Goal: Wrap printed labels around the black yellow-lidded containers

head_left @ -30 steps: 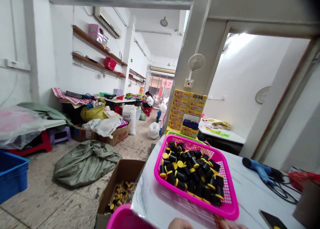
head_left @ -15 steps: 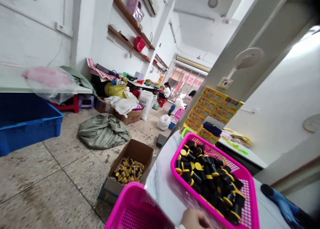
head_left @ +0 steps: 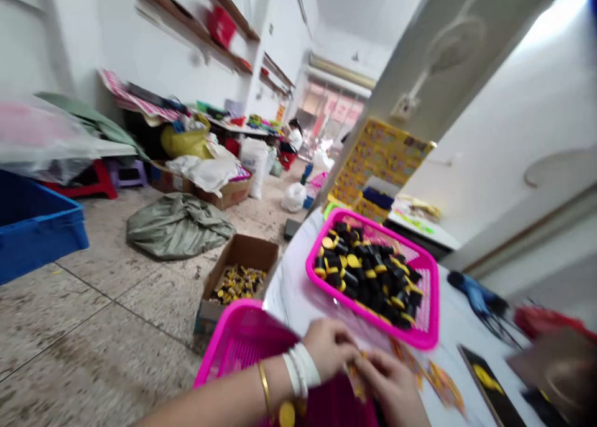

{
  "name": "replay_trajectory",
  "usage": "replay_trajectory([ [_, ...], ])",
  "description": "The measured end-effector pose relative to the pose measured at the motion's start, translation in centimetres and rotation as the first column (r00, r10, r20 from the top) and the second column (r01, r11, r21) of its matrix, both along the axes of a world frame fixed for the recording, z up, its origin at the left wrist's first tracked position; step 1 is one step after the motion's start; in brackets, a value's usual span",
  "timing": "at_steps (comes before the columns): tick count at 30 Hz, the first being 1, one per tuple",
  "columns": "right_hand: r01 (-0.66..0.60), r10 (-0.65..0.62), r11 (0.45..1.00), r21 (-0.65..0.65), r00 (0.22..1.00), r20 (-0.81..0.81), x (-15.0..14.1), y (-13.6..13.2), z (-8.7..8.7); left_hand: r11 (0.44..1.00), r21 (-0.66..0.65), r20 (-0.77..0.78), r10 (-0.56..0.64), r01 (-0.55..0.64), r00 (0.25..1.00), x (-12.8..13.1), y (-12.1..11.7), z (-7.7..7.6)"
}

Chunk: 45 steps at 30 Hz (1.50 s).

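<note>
My left hand (head_left: 330,347) and my right hand (head_left: 394,385) meet at the near edge of a white table (head_left: 291,293). Both have fingers curled around a small yellow-orange piece (head_left: 355,375) between them; motion blur hides what it is. Yellow-orange printed strips (head_left: 438,377) lie on the table right of my right hand. A pink basket (head_left: 425,330) full of black and yellow cylinders (head_left: 368,278) stands just beyond my hands. A second pink basket (head_left: 242,346) sits below my left wrist, which wears bracelets.
An open cardboard box (head_left: 242,271) of small yellow-black parts stands on the floor left of the table. A blue crate (head_left: 37,228), a green sack (head_left: 177,225) and stacked yellow cartons (head_left: 377,160) are around. A blue tool (head_left: 476,293) lies at the table's right. A person sits far back.
The view has tilted down and shifted, so both hands and the left forearm now show. The hands have come together over the near table edge. The baskets have not moved.
</note>
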State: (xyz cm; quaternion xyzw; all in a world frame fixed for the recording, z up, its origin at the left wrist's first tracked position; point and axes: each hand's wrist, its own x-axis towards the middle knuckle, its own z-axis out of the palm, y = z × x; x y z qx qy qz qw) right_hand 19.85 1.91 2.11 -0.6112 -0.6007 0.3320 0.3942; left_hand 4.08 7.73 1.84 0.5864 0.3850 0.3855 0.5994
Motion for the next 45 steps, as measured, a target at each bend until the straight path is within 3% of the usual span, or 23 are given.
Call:
replay_trajectory([
  [2,0.058,-0.067,0.996,-0.065,0.986,-0.149,-0.6,-0.4,0.9,0.993,-0.113,0.066,0.042,-0.034,0.997,-0.6,-0.7,0.3],
  [4,0.077,-0.108,0.990,-0.116,0.949,-0.295,-0.9,-0.4,1.2,0.972,-0.226,0.120,-0.043,0.070,0.992,-1.1,-1.1,0.2],
  [7,0.000,-0.117,0.973,-0.231,0.862,-0.493,-1.1,-0.4,0.5,0.957,-0.282,0.110,-0.032,0.062,0.993,-1.7,-1.5,-0.4],
  [10,-0.088,-0.103,0.951,-0.297,0.816,-0.570,-1.3,-1.0,-0.5,0.939,-0.335,0.078,-0.051,0.075,0.996,-2.3,-2.1,-0.8],
  [12,-0.106,-0.103,0.937,-0.333,0.828,-0.551,-1.3,-1.5,-1.1,0.936,-0.347,0.057,-0.041,0.058,0.998,-2.4,-2.5,-0.8],
  [14,-0.041,-0.145,0.940,-0.338,0.850,-0.506,-1.4,-1.9,-1.4,0.952,-0.303,0.030,0.062,-0.050,0.998,-2.2,-3.3,-0.5],
  [17,0.110,-0.226,0.957,-0.268,0.862,-0.453,-1.4,-2.3,-1.7,0.953,-0.168,0.003,0.257,-0.253,0.966,-1.7,-4.9,0.1],
  [19,0.145,-0.219,0.969,-0.200,0.876,-0.429,-1.3,-2.4,-1.9,0.948,-0.101,-0.013,0.303,-0.302,0.953,-1.4,-6.2,0.5],
  [25,0.169,-0.159,0.986,0.019,0.956,-0.247,-1.1,-2.6,-2.4,0.943,0.085,-0.098,0.329,-0.321,0.939,-0.8,-8.2,0.6],
  [31,0.168,-0.149,0.978,0.127,0.978,-0.146,-1.3,-2.6,-2.4,0.919,0.090,-0.066,0.389,-0.383,0.919,-0.8,-8.5,0.1],
  [38,0.078,-0.088,0.945,0.318,0.996,0.020,-2.1,-3.1,-2.3,0.915,0.186,-0.083,0.378,-0.358,0.922,-1.3,-8.5,-0.5],
  [42,-0.004,-0.002,0.957,0.291,1.000,0.021,-2.4,-3.2,-1.8,0.910,0.162,-0.065,0.395,-0.381,0.916,-1.8,-8.2,-1.0],
  [45,0.003,-0.004,0.974,0.229,1.000,0.005,-2.3,-3.4,-1.7,0.914,0.067,-0.055,0.404,-0.400,0.913,-2.4,-8.1,-1.5],
])
